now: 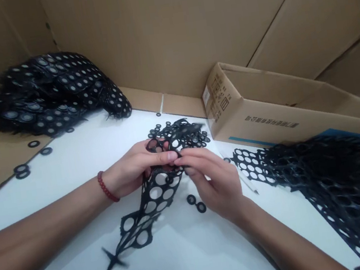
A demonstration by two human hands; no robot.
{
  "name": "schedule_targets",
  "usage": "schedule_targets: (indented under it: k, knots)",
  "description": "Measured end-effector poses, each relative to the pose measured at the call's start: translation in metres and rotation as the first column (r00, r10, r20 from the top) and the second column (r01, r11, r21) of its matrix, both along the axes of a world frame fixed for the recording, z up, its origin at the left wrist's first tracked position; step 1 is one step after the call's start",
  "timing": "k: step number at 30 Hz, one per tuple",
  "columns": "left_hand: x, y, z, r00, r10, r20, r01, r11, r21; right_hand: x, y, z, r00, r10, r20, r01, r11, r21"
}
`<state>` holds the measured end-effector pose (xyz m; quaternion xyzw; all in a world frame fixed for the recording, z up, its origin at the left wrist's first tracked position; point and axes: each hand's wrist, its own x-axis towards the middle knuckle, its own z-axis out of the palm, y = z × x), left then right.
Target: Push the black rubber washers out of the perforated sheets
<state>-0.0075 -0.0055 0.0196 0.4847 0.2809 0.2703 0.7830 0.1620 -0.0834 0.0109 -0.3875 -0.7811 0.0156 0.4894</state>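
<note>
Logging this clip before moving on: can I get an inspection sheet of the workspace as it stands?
Surface: white tabletop, cardboard sheet along its left edge.
Job's things: black punched rubber sheet held between both hands; loose black rings beside it.
Clutter: pile of ring-filled sheets far left; heap of emptied sheets right; stray rings on the cardboard; white pen.
Grips: left hand and right hand both pinch the sheet.
Cables: nothing seen.
Surroundings: cardboard box right, cardboard walls behind.
</note>
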Motion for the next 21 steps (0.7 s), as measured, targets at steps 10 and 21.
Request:
schedule_targets:
  k: [10,21]
  knots:
    - [0.001,0.000,0.001,0.967,0.255,-0.016,-0.248,0.950,0.191,0.016,0.018,-0.004,0.881,-0.464,-0.093,0.381,0.811,-0.444]
    - [0.006,-0.001,-0.006,0.969,0.247,-0.004,-0.240,0.945,0.221,-0.005,0.003,-0.002,0.944,-0.322,0.077,0.331,0.918,-0.220]
